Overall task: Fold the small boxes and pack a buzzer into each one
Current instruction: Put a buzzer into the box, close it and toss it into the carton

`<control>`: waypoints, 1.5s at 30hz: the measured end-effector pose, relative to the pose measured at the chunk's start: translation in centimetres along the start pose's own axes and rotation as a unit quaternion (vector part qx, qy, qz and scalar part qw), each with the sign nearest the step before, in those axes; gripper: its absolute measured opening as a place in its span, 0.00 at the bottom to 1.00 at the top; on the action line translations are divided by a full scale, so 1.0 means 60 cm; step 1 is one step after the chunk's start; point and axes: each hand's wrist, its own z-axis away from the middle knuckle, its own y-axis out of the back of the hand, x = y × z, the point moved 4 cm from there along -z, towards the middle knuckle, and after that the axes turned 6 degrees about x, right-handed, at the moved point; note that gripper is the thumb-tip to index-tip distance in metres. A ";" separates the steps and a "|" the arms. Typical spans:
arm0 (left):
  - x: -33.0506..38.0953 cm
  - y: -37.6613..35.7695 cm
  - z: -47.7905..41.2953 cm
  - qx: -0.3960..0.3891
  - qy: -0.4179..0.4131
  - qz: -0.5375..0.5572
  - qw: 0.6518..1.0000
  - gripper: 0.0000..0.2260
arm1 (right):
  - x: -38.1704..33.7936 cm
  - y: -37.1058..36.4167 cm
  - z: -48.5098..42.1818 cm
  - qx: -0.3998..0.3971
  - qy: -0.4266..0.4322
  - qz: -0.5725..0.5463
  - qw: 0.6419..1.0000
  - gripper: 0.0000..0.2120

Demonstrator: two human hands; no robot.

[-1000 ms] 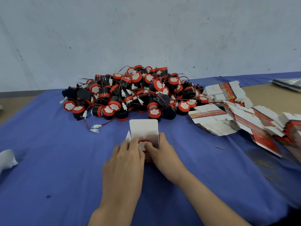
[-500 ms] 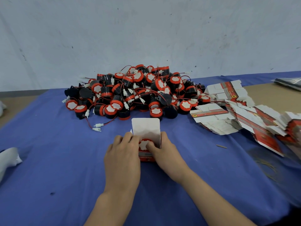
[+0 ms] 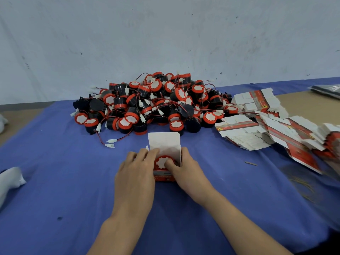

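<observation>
One small box [image 3: 163,177] stands near the middle of the desk [image 3: 55,181], between your hands. Your left hand [image 3: 136,173] curls round its left side. Your right hand [image 3: 185,170] grips the right side, thumb pressing on the buzzer [image 3: 161,161] seated in the open top. The white lid flap [image 3: 163,143] stands upright behind. Farther off lies the buzzer heap [image 3: 147,103] — flat boxes [image 3: 257,126] fan out to its right.

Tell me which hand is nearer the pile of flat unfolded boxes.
Right. The right hand holds the small box on the side towards the flat boxes; the left hand holds its opposite side, farther away.
</observation>
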 end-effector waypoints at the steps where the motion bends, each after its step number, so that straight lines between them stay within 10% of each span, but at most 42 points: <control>1: -0.001 0.000 0.000 0.005 -0.006 0.000 1.000 0.28 | 0.000 0.000 0.000 0.000 0.000 0.000 1.000 0.08; 22: 0.024 0.008 0.004 -0.033 -0.041 -0.113 0.992 0.07 | -0.007 0.002 0.007 0.005 0.002 0.022 1.000 0.08; 45: 0.013 -0.011 0.013 -0.021 -0.070 -0.084 0.994 0.12 | -0.010 0.000 0.003 0.000 0.016 0.041 0.999 0.10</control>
